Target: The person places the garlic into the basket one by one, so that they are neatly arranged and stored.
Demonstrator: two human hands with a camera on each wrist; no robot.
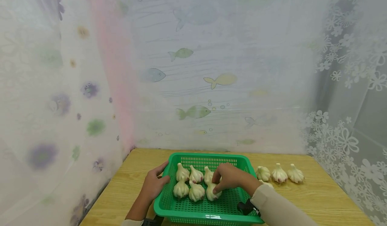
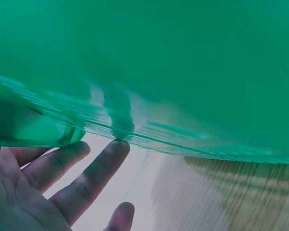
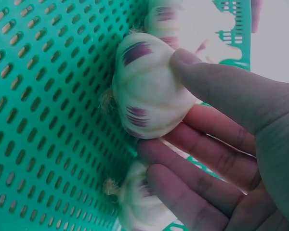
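A green plastic basket (image 1: 208, 216) stands on the table with several garlic bulbs in two rows inside. My right hand (image 1: 231, 178) reaches in and holds a garlic bulb (image 1: 212, 193) at the right end of the near row. In the right wrist view, the thumb and fingers pinch this purple-streaked garlic bulb (image 3: 151, 91), its root end towards the basket floor. Another bulb (image 3: 142, 202) lies just below those fingers. At the basket's left side is my left hand (image 1: 152, 184), its fingers fairly straight and touching the outer wall under the rim (image 2: 33, 146).
To the basket's right, several more garlic bulbs (image 1: 279, 174) lie on the wooden table (image 1: 317, 199). One is partly hidden by my right forearm. Patterned curtains (image 1: 193, 95) hang behind the table and along both sides.
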